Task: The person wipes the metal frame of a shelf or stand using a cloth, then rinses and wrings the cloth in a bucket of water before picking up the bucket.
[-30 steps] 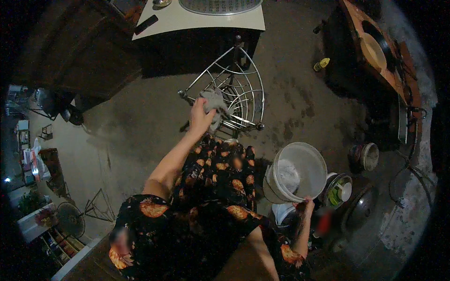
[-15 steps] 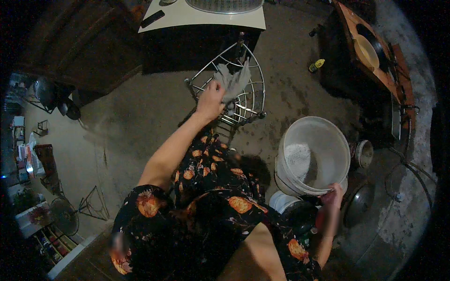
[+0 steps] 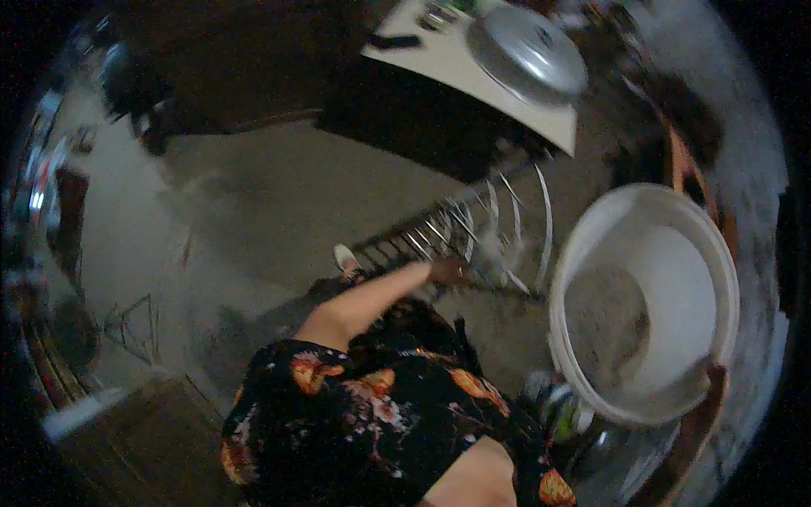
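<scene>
My right hand (image 3: 716,380) grips the near right rim of a large whitish plastic bucket (image 3: 688,279), which is tilted so that its mouth faces me. The bottom inside the bucket looks grey and dull. My left hand (image 3: 449,270) reaches forward to the silvery wire rack (image 3: 517,203). A pale grey, limp piece like cloth (image 3: 492,252) shows right beside its fingers, over the rack's bars. Motion smears the fingers, so whether they hold the pale piece cannot be made out.
A low white-topped table (image 3: 460,63) stands ahead, with a large round metal lid (image 3: 532,55) and a dark flat object (image 3: 394,40) on it. A thin metal frame (image 3: 131,329) is on the floor to the left. Blurred containers (image 3: 568,414) stand below the bucket.
My view has swung to the right. The bucket appears larger and higher, lifted or tipped by my right hand. My left hand has drawn back and lower beside the rack.
</scene>
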The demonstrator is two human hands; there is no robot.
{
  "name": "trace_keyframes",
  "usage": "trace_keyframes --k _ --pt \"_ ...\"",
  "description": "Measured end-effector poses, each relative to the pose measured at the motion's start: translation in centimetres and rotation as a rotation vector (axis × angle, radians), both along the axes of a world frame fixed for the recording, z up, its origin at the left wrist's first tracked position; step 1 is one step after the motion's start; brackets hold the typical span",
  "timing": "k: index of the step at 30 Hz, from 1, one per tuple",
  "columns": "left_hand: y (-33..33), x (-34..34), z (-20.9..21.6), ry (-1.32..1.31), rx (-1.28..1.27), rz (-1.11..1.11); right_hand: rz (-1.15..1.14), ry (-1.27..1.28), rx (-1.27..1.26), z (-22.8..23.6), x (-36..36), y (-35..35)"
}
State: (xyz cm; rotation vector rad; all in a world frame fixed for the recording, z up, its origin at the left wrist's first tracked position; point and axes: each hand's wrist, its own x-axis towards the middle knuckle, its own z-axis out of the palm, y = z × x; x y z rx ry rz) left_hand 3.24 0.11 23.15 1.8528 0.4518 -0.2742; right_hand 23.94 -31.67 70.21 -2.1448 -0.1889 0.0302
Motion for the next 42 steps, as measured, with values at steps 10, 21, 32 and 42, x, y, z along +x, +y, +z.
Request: trace_keyframes --k 10,21,32,42 --pt "21.4 -17.9 10.5 -0.278 -0.356 0.597 0.671 0.182 0.034 -0.9 1.5 33.9" --pt "32.6 -31.1 18.3 -0.853 -0.902 1.431 1.538 0.315 -0.117 -16.2 -22.2 76.7" --pt "38.7 -55.7 16.2 -0.338 -0.515 2.298 2.015 0.738 -0.451 -33.6 -55.6 98.6" --pt "42.5 -73.8 22.1 -0.368 0.269 2.919 2.452 0.881 -0.350 -32.7 -87.0 106.4"
